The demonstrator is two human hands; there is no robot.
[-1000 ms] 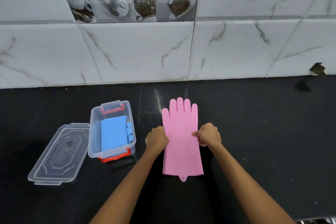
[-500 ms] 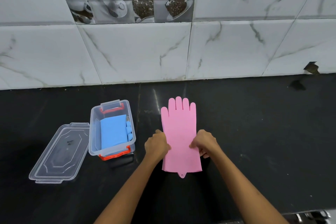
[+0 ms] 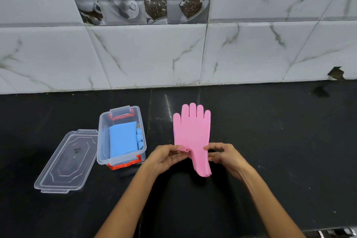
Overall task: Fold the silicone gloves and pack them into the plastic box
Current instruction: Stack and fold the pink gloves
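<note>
I have the pink glove (image 3: 191, 133) pinched at both side edges, about where the palm meets the cuff. My left hand (image 3: 165, 157) closes thumb and fingertips on the left edge, and the silicone bunches into a small ruffle right at that grip. My right hand (image 3: 225, 155) pinches the right edge the same way, fingers curled in on the material. Both grips are closed on the glove, with nothing else in them.

The glove's fingers point toward the back edge of the tabletop (image 3: 270, 141), and that upper part looks flat on the black surface. The cuff end, nearer me, is drawn in narrow and hangs toward the front edge between my hands; I cannot tell whether it touches the surface.

The box (image 3: 101, 141) stands left of the glove, near but apart from it, about midway between the back and front edges. It is clear, with red latches at its near and far ends, and it is open. A blue glove (image 3: 122, 140) lies folded inside, its fingertips showing along the box's right wall.

The lid (image 3: 66, 162) lies flat on the tabletop just left of the box, its right edge touching or nearly touching the box wall. Behind everything, marble-look wall tiles (image 3: 146, 54) rise from the back edge.
</note>
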